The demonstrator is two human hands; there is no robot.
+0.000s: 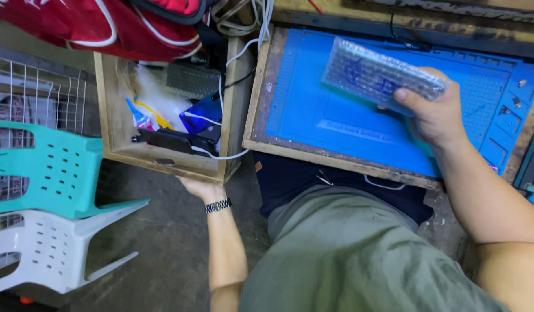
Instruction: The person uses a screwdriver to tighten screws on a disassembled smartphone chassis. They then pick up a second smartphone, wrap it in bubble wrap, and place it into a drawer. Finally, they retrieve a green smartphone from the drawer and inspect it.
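My right hand (433, 115) grips a flat item wrapped in clear bubble wrap (379, 74), held above the blue work mat (313, 110) on the wooden bench. My left hand (200, 188) reaches down under the front edge of an open wooden drawer (163, 163), its fingers hidden beneath the wood; a dark metal watch sits on that wrist. The drawer holds a black device, a blue pouch, clear plastic bags and white cables.
A red bag (105, 26) lies over the back of the drawer. Stacked plastic chairs, one teal (53, 167) and one white (47, 254), stand at the left beside a wire rack (30, 86). Small parts sit in the mat's right-hand compartments (512, 104).
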